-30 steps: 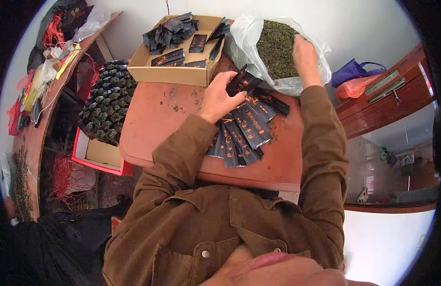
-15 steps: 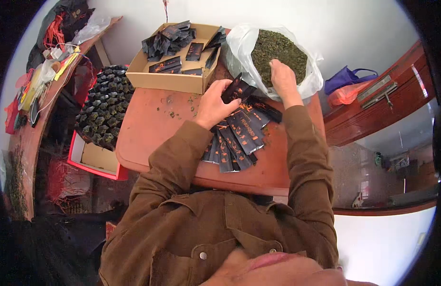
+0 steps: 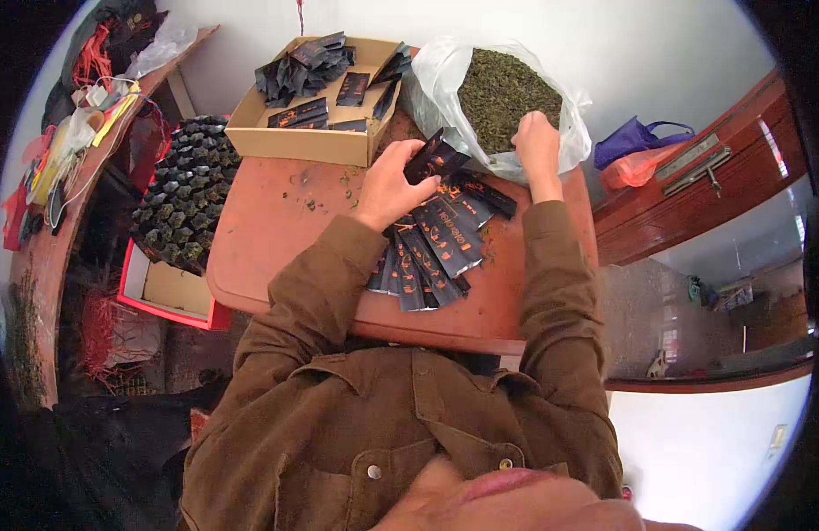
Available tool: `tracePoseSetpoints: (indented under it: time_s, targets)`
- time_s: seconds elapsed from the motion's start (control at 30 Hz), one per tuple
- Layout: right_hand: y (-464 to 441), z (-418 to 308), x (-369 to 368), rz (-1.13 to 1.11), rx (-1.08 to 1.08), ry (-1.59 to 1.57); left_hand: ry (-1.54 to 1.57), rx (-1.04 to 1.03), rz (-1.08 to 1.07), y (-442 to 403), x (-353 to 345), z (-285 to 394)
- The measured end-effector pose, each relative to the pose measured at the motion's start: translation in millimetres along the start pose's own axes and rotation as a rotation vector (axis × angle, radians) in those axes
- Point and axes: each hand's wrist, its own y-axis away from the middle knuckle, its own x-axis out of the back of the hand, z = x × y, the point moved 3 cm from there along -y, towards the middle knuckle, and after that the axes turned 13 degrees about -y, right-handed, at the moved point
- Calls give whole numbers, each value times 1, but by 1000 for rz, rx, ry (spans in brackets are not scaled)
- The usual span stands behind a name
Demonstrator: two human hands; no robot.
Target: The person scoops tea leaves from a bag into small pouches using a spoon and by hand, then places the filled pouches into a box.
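Note:
Between the thumb and fingers of my left hand [image 3: 393, 184] is a black packet [image 3: 438, 157] with orange print, held tilted above the table. Below it, more black packets [image 3: 440, 234] lie fanned out on the red-brown table [image 3: 276, 212]. My right hand [image 3: 537, 143] is over the near right part of a white plastic bag [image 3: 436, 84], its fingers closed together at the dark green leaves [image 3: 498, 93] inside. Whether leaves are between those fingers is too small to tell.
A cardboard box [image 3: 299, 146] with black packets stands at the table's back left. Left of the table, a red-edged box [image 3: 175, 305] holds rows of dark, filled packets [image 3: 186, 190]. A cluttered wooden bench [image 3: 82, 195] is at far left. A purple bag [image 3: 630, 142] lies at right.
My right hand has moved from the bag's right side to nearer its front, its fingers now together at the leaves. My left hand still holds the packet. The whole view has shifted a little.

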Motion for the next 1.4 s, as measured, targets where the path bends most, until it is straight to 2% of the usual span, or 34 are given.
tracePoseSetpoints:
  time_s: [0.03,0.07,0.17,0.27,0.37,0.57,0.77,0.87,1.2,1.3,1.4]
  targets:
    - [1,0,-3,-9,-33,-39,-3,-3,4,0,0,0]
    - [4,6,-4,-20,-225,-185,-6,-7,7,0,0,0]
    - [7,8,-1,20,-190,-205,-14,-3,-6,0,-1,0]
    - [3,23,-2,31,-272,-341,13,-2,-3,0,-1,1]
    - [6,29,-3,82,-383,-580,8,-48,29,0,-2,0]
    - [12,32,-4,73,-583,-974,5,-7,17,1,2,6]
    - [11,35,6,25,-618,-1102,-5,-18,41,1,0,2]
    - [11,18,23,-24,-596,-1096,-43,12,-41,2,-1,0]
    - [23,-41,43,-229,-465,-1071,-63,5,-12,3,-1,1]
    - [33,-73,43,-204,-357,-916,-59,2,0,3,-2,-1]
    - [48,-95,40,-163,34,-607,-56,-4,40,3,-1,1]
